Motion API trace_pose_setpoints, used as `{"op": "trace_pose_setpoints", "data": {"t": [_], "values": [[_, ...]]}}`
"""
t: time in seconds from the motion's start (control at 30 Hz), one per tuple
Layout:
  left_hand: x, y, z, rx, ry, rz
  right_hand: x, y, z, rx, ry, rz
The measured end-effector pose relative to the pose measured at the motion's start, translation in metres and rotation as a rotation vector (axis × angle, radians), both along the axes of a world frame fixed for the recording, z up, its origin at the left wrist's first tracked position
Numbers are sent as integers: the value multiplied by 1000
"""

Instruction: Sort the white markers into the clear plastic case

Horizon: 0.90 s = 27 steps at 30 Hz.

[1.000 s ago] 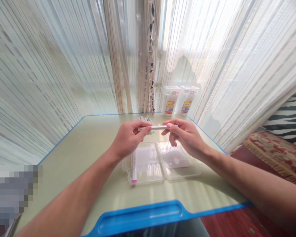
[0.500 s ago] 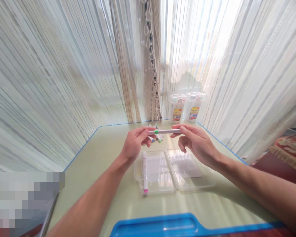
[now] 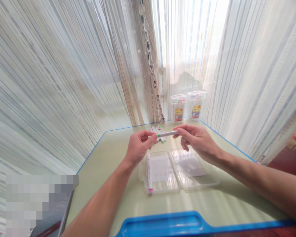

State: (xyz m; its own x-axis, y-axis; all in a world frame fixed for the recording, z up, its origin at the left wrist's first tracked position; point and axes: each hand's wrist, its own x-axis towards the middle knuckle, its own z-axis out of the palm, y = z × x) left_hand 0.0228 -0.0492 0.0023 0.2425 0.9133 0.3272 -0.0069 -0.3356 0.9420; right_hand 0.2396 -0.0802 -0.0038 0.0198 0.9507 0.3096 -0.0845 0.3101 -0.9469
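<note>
A pale marker with a green band (image 3: 169,133) is held level above the table between my two hands. My left hand (image 3: 139,144) pinches its green-banded end, and my right hand (image 3: 196,138) grips the other end between thumb and fingers. Below them lies an open clear plastic case (image 3: 164,189), both halves flat on the table. A marker with a pink end (image 3: 150,174) rests along the left side of the case's left half. Behind my left hand, several loose markers (image 3: 160,130) lie in a group, partly hidden by the hand and the held marker.
Two clear boxes with yellow labels, a left one (image 3: 178,107) and a right one (image 3: 196,105), stand at the table's far edge. String curtains (image 3: 64,82) hang behind and on both sides. The light green table (image 3: 98,184) has a blue edge with a moulded tray (image 3: 162,223) in front.
My left hand's fingers have slid further over the green-banded end, and the marker now tilts slightly. The view has shifted a little; the case and its marker look unmoved.
</note>
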Motion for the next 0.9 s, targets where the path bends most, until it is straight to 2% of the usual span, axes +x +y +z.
{"op": "trace_pose_setpoints", "data": {"t": [0.2, 0.4, 0.53, 0.9], "values": [[4, -6, -5, 44, 85, 9, -2, -8, 5, 4, -93, 21], [15, -20, -9, 64, 131, -114, -4, -12, -2, -13, -163, 101], [19, -23, -11, 100, 132, -138, -7, -14, -7, 0, -195, 145], [18, -17, -11, 63, 89, -144, -6, -17, -4, 21, -219, 106]]}}
